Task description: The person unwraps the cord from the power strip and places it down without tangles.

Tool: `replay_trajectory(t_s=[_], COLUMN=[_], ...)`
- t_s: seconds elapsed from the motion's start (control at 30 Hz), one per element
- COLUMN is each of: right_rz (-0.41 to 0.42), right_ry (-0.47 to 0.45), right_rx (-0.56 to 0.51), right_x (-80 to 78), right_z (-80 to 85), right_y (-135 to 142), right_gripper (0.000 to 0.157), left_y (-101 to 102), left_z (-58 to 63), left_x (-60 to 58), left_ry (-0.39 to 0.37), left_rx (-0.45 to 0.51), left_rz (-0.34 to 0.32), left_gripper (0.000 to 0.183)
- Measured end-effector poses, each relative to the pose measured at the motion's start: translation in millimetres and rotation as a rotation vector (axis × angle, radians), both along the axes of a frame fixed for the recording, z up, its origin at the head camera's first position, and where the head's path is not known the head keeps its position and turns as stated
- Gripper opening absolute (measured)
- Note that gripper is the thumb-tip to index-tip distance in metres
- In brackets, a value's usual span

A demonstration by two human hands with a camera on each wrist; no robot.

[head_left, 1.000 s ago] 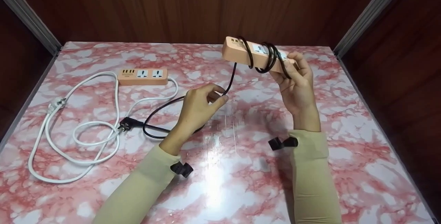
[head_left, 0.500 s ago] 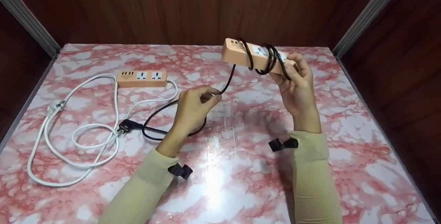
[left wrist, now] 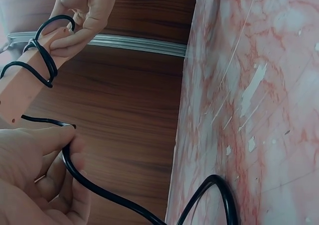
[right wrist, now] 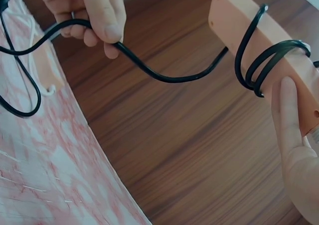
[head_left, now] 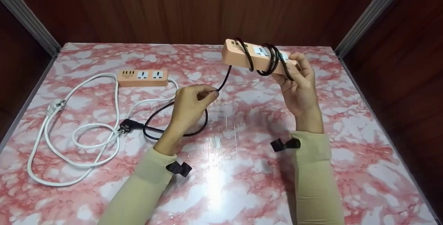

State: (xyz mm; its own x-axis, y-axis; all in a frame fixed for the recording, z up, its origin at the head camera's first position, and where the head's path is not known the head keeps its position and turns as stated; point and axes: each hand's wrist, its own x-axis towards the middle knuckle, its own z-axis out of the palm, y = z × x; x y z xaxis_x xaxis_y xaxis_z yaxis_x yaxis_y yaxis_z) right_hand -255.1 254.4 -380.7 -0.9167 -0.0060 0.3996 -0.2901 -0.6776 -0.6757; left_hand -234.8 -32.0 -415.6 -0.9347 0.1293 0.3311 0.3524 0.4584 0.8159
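Note:
My right hand (head_left: pixel 299 83) holds an orange power strip (head_left: pixel 238 58) by its right end, raised above the table. Several turns of black cord (head_left: pixel 272 60) wrap around the strip's body. From its left part the cord hangs down to my left hand (head_left: pixel 190 105), which pinches it between thumb and fingertips. In the right wrist view a slack stretch of cord (right wrist: pixel 172 79) sags between the pinch and the strip. Beyond the left hand the cord loops on the table and ends in a black plug (head_left: pixel 128 125). One finger (right wrist: pixel 287 105) of the right hand lies along the strip's underside.
A second orange power strip (head_left: pixel 143 78) lies at the back left of the marbled table (head_left: pixel 249 183). Its white cord (head_left: pixel 86 164) spreads in loose loops, with a white plug (head_left: pixel 55 106) at the far left. The black plug overlaps this cord. A wooden panel (head_left: pixel 173 10) stands behind.
My left hand has moved a little left and up with the cord between its fingertips. The raised strip's left end has dipped slightly, while the right hand stays nearly in place.

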Motion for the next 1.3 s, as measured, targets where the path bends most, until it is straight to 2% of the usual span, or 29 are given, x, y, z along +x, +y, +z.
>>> replay_trajectory(t_s=[0.27,0.7,0.87,1.13,1.3], right_rz=[0.057,0.043,-0.003,-0.063,-0.088], right_ry=[0.005,0.011,-0.013,-0.058,-0.079], right_rx=[-0.034,0.016,0.074,0.139,0.167], right_x=[-0.3,-1.0,-1.3,-2.3,-3.7], right_z=[-0.7,-1.0,-1.2,-2.1,-3.4], right_y=[1.9,-1.0,-1.8,-4.5,-6.0], right_gripper=[0.022,0.021,0.018,0.018,0.017], left_y=[-3.1,-15.4,-20.1,-25.9,-31.8], left_z=[4.5,26.2,32.3,42.9,52.8], left_x=[-4.5,-0.8,0.8,6.9,12.3], left_ry=[0.074,0.179,0.24,0.318,0.348], left_rx=[0.03,0.171,0.205,0.215,0.213], left_rz=[0.025,0.112,0.136,0.113,0.073], left_gripper=[0.014,0.017,0.015,0.017,0.017])
